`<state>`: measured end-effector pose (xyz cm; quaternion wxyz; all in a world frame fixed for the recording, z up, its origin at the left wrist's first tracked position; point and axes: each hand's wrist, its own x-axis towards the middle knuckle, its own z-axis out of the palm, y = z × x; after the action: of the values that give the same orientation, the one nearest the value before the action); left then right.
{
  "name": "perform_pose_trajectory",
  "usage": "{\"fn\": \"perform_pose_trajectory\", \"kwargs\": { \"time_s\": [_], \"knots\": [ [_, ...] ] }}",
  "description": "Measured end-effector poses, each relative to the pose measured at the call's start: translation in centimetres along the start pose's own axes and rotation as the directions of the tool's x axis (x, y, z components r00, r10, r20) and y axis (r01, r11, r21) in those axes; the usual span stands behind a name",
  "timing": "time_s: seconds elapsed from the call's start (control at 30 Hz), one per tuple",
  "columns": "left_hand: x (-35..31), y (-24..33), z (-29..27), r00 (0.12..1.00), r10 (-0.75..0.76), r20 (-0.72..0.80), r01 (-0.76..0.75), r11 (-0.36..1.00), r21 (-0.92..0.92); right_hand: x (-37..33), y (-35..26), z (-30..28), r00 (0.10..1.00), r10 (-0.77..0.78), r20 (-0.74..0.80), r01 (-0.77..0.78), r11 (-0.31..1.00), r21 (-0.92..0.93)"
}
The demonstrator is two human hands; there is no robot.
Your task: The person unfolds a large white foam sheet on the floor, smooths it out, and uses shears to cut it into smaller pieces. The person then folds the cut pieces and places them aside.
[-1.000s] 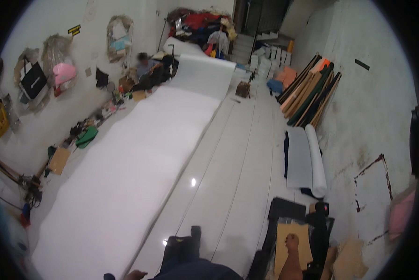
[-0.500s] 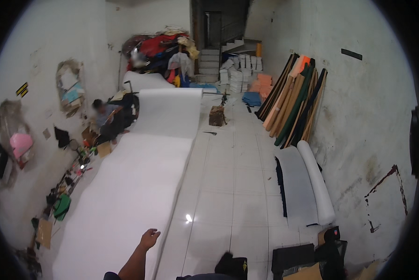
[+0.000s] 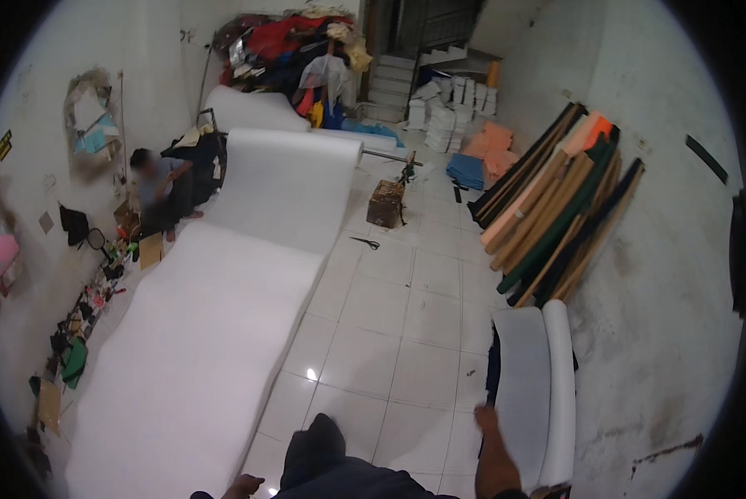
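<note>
At the lower edge, my left hand (image 3: 245,485) hangs near the right edge of a long white sheet of soft material (image 3: 198,333) spread on the floor. Its fingers are loosely stretched, with nothing visible in them. My right hand (image 3: 485,417) hangs at the right, appearing in line with the left side of a grey-white layered sheet (image 3: 521,374). The fingers look curled in, and no object shows in them. Beside that sheet lies a white roll (image 3: 559,391). My dark-clothed leg (image 3: 316,445) is forward on the tiles between the two sheets.
Scissors (image 3: 365,243) lie on the floor ahead, near a worn block (image 3: 385,205). Fabric rolls (image 3: 548,208) lean on the right wall. A person (image 3: 163,193) sits by the left wall beside scattered small items. A cloth heap (image 3: 286,62) and stacked white bundles (image 3: 448,112) stand behind.
My left hand has dropped toward the lower edge, and my right hand and a leg have come into view. The view has shifted forward and turned; the black items at lower right are mostly gone.
</note>
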<state>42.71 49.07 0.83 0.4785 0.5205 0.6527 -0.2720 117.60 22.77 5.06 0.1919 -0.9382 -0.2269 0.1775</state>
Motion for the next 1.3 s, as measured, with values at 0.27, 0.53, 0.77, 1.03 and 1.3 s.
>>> {"fn": "perform_pose_trajectory", "kwargs": {
  "time_s": [0.27,0.53,0.77,1.03,1.3],
  "knots": [
    [12.7,21.1,-10.0,1.0,0.01,-0.026,-0.018,0.942,-0.334,36.0,-30.9,1.0,0.963,-0.266,-0.038,0.242,0.799,0.551],
    [9.1,59.8,-33.9,0.745,0.27,-0.61,-0.64,0.545,-0.541,35.0,-57.9,3.8,0.255,-0.273,0.928,0.799,0.599,-0.043],
    [20.3,74.9,-31.6,0.853,0.091,-0.514,-0.276,0.914,-0.297,59.3,-64.9,12.6,-0.003,-0.339,0.941,0.894,0.421,0.154],
    [24.3,93.4,-28.8,0.937,0.349,-0.028,-0.321,0.824,-0.466,75.8,-68.6,17.7,-0.64,-0.025,0.768,0.766,-0.097,0.635],
    [35.1,95.9,-25.8,0.967,0.2,-0.156,-0.252,0.701,-0.668,80.8,-71.8,23.8,-0.918,0.248,0.31,0.373,0.272,0.887]
  ]
}}
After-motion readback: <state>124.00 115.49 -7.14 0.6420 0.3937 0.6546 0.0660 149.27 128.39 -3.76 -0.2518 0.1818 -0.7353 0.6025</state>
